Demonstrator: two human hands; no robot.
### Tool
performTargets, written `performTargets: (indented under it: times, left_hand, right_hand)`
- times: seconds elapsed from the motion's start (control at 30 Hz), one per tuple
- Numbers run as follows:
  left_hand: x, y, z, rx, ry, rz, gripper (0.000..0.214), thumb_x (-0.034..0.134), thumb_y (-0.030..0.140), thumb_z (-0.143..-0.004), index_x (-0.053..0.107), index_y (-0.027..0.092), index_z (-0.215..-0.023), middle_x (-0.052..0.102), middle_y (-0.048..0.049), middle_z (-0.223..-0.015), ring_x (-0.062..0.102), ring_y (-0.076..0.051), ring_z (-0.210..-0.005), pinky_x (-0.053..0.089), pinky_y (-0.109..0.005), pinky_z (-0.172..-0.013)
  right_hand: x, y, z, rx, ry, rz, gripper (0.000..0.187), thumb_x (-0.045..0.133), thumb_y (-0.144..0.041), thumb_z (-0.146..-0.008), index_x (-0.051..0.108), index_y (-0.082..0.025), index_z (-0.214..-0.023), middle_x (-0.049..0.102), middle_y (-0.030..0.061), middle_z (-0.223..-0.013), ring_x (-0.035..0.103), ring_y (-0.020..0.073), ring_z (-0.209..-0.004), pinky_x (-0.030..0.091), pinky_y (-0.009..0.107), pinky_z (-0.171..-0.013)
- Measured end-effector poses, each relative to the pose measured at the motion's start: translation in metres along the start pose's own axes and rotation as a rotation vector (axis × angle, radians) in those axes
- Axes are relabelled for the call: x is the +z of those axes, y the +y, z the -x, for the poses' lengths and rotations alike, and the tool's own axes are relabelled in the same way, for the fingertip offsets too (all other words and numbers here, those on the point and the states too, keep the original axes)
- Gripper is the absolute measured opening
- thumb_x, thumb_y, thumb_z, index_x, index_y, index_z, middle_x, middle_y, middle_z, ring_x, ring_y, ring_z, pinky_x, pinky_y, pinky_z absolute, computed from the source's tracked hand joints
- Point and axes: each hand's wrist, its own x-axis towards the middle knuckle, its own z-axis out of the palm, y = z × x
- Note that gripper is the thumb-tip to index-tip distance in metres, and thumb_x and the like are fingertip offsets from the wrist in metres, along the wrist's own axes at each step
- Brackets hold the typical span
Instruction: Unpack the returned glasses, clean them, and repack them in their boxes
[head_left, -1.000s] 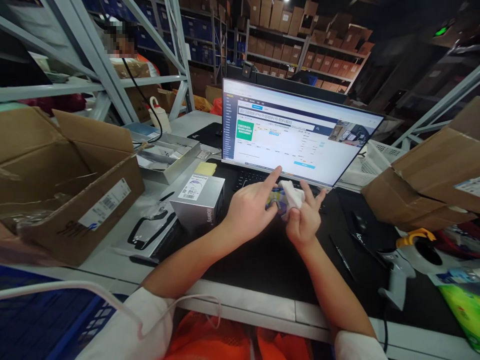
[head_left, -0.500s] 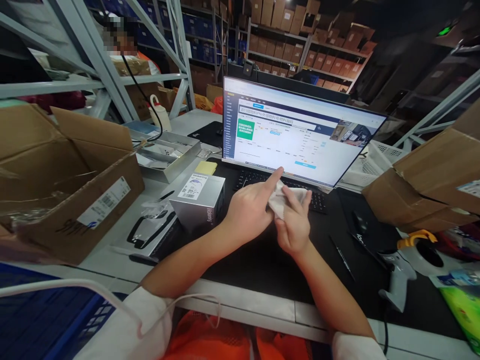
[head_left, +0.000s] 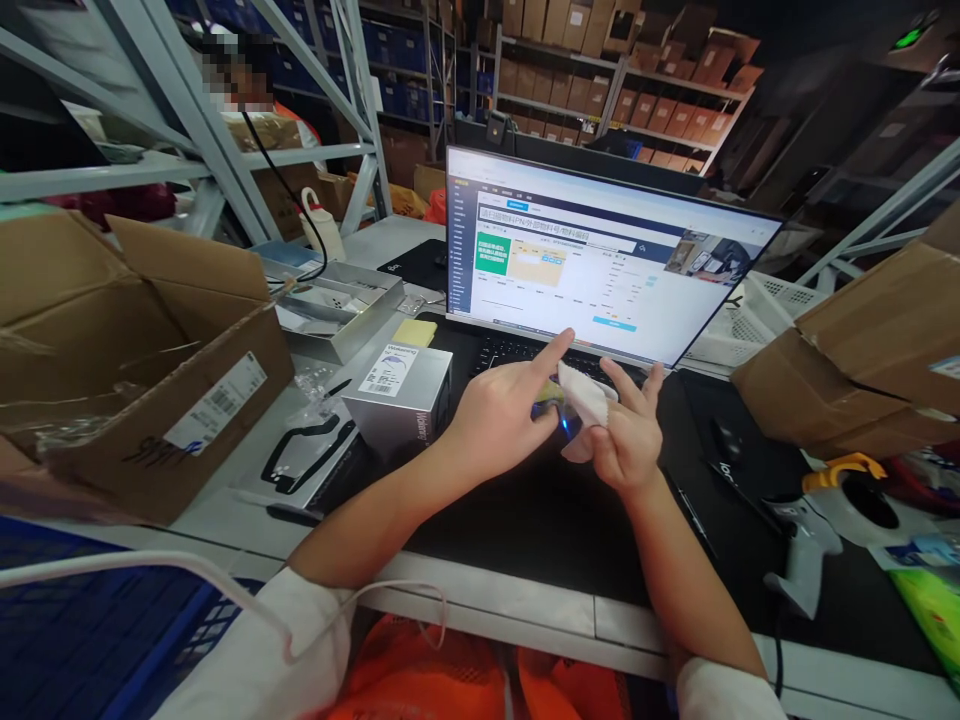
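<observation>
Over the black desk mat, my left hand (head_left: 499, 420) is closed, index finger stretched forward, around a glossy lens (head_left: 550, 396) with yellow and blue reflections. Most of the lens is hidden by my fingers and a cloth. My right hand (head_left: 630, 435) pinches this white wiping cloth (head_left: 585, 393) between thumb and fingers, its other fingers raised. The cloth hangs beside the lens; whether they touch I cannot tell. A silver box (head_left: 397, 400) with a white label stands left of my left hand. Behind both hands lies a black keyboard (head_left: 510, 352), partly covered.
A lit monitor (head_left: 570, 270) stands ahead. Left are an open cardboard box (head_left: 150, 400), a flat box with a black frame picture (head_left: 311, 460) and yellow notes (head_left: 414, 332). Right are a mouse (head_left: 726, 440), a pen (head_left: 694, 515), a barcode scanner (head_left: 806, 560) and a tape roll (head_left: 862, 500).
My right hand has moved right, away from my left hand, drawing the cloth along. More of the glossy lens shows. On the screen an orange panel has appeared.
</observation>
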Motion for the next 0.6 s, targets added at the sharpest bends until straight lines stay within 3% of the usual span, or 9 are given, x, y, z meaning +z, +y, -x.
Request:
performTargets:
  times: [0.2, 0.3, 0.4, 0.53, 0.6]
  left_hand:
    - [0.002, 0.002, 0.001, -0.015, 0.034, 0.028, 0.081, 0.064, 0.017, -0.084, 0.032, 0.026, -0.157, 0.077, -0.0023, -0.107, 0.074, -0.017, -0.089, 0.059, -0.027, -0.083]
    - [0.002, 0.004, 0.000, -0.083, 0.095, 0.087, 0.080, 0.065, 0.016, -0.084, 0.033, 0.027, -0.156, 0.076, -0.0011, -0.113, 0.074, -0.017, -0.100, 0.058, -0.028, -0.094]
    - [0.004, 0.004, 0.000, -0.085, 0.166, 0.109, 0.081, 0.066, 0.014, -0.084, 0.032, 0.028, -0.156, 0.076, -0.0007, -0.115, 0.074, -0.017, -0.105, 0.058, -0.029, -0.099]
    - [0.009, 0.001, 0.002, -0.024, 0.209, 0.140, 0.082, 0.067, 0.014, -0.084, 0.030, 0.027, -0.156, 0.075, -0.0031, -0.119, 0.074, -0.017, -0.106, 0.058, -0.029, -0.099]
    - [0.010, 0.000, 0.002, -0.013, 0.223, 0.141, 0.081, 0.067, 0.013, -0.084, 0.031, 0.027, -0.155, 0.075, -0.0029, -0.118, 0.074, -0.017, -0.106, 0.058, -0.029, -0.099]
  right_hand:
    - [0.002, -0.003, -0.002, 0.018, -0.019, 0.007, 0.040, 0.038, -0.026, -0.102, 0.052, -0.022, -0.065, 0.071, 0.0001, -0.077, 0.057, 0.0264, -0.136, 0.004, 0.061, -0.128]
    - [-0.001, -0.001, -0.001, 0.171, 0.119, 0.023, 0.035, 0.037, -0.026, -0.103, 0.057, -0.021, -0.074, 0.076, 0.0055, -0.099, 0.056, 0.0295, -0.137, 0.012, 0.065, -0.126]
    - [0.002, -0.009, 0.002, 0.276, 0.207, 0.036, 0.028, 0.037, -0.025, -0.103, 0.063, -0.018, -0.097, 0.069, 0.0135, -0.129, 0.051, 0.0319, -0.141, 0.019, 0.065, -0.124]
    - [0.011, -0.021, 0.002, 0.200, 0.109, 0.062, 0.023, 0.041, -0.024, -0.102, 0.062, -0.018, -0.096, 0.067, 0.0129, -0.134, 0.049, 0.0325, -0.142, 0.008, 0.066, -0.125]
    - [0.012, -0.017, 0.002, 0.257, 0.146, 0.089, 0.023, 0.040, -0.023, -0.103, 0.062, -0.017, -0.096, 0.065, 0.0148, -0.137, 0.050, 0.0339, -0.142, 0.005, 0.070, -0.123]
